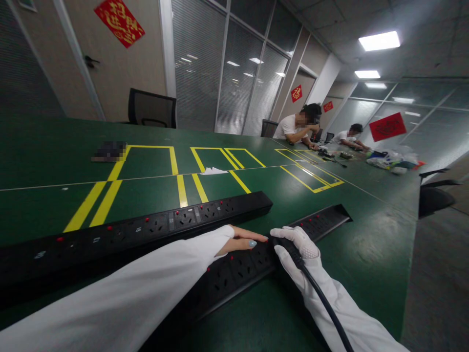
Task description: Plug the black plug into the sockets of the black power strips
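White sleeve (120, 293) nearest, leading to the left hand (242, 239), laid over a black power strip (222, 283), visible fingers straight and close together, closed on nothing visible; right hand (298, 244), gloved, pinches a black plug (283, 243) at mid-strip, cord (322, 296) trailing along the forearm. Progress, as judged: plug is at the sockets; full seating cannot be confirmed, glove and plug body hiding the contact; sockets on either side lie exposed; second strip (161, 222) lies alongside, untouched by the right hand. Surface: green bench (370, 249) with yellow tape (182, 190); room: glass partitions (198, 63), ceiling lights (379, 41), two people (291, 126) farther along.
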The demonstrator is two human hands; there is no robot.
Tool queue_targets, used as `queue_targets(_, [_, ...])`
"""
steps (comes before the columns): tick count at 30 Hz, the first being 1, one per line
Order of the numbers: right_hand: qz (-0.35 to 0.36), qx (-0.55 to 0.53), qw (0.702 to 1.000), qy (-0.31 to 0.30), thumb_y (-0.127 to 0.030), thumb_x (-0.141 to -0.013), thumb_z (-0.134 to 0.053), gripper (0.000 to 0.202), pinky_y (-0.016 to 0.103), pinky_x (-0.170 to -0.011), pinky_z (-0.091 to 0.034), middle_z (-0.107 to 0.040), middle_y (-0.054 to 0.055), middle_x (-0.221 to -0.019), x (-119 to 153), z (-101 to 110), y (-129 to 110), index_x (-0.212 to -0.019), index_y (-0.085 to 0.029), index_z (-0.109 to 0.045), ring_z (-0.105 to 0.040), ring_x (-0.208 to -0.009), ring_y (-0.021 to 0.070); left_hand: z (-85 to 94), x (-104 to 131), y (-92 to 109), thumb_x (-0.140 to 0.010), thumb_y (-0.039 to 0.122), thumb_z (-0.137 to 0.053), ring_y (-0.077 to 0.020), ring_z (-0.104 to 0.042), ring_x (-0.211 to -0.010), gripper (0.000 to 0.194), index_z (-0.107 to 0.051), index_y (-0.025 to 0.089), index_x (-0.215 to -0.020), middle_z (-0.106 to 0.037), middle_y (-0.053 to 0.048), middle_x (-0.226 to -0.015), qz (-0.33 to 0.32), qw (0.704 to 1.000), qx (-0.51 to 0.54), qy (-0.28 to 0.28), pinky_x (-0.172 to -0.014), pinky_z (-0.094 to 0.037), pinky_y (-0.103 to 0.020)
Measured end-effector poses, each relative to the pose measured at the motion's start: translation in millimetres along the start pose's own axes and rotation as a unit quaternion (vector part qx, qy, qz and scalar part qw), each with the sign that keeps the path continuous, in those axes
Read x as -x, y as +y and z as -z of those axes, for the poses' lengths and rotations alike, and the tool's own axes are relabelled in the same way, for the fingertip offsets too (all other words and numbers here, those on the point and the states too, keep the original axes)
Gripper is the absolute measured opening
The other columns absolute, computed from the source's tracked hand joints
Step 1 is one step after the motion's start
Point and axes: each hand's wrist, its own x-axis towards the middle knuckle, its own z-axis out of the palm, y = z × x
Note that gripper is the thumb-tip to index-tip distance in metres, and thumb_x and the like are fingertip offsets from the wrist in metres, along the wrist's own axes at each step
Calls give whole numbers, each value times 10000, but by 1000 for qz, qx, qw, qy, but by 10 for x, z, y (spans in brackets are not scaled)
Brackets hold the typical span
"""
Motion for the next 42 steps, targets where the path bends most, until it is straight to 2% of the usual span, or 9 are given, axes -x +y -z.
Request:
queue_targets(12, [-9,-4,1000,2,-295,-800,-494,228,348,-811,-436,-584,24,-872,2,1,3,-1005,-268,-593,-560,-891,193,16,3,-21,-817,440,-542,-230,-542,-1114,405,-589,229,-1159,-606,-36,-1187,12,999,31,-12,-984,-383,-355])
queue_targets(19, [-14,-4,1000,3,-285,-797,-493,222,354,-811,-434,-578,34,-870,4,-7,-1,-993,-260,-593,-558,-890,197,28,6,3,-831,399,-538,-221,-494,-1174,371,-588,230,-1157,-578,-22,-1221,-14,1000,13,-18,-1027,-342,-350])
queue_targets(29, [-1,-12,1000,6,-286,-801,-500,222,346,-796,-438,-575,26,-877,-7,0,2,-1002,-265,-593,-561,-868,192,14,13,-7,-842,345,-525,-208,-506,-1162,359,-577,211,-1171,-578,-32,-1221,-23,999,13,-18,-1006,-366,-325])
queue_targets(42, [-17,-12,1000,-5,-298,-793,-507,238,344,-789,-432,-570,24,-883,17,3,18,-1010,-267,-598,-565,-879,183,33,41,50,-830,390,-537,-220,-501,-1167,393,-572,212,-1179,-573,-34,-1230,-4,1000,-12,-21,-1000,-370,-329])
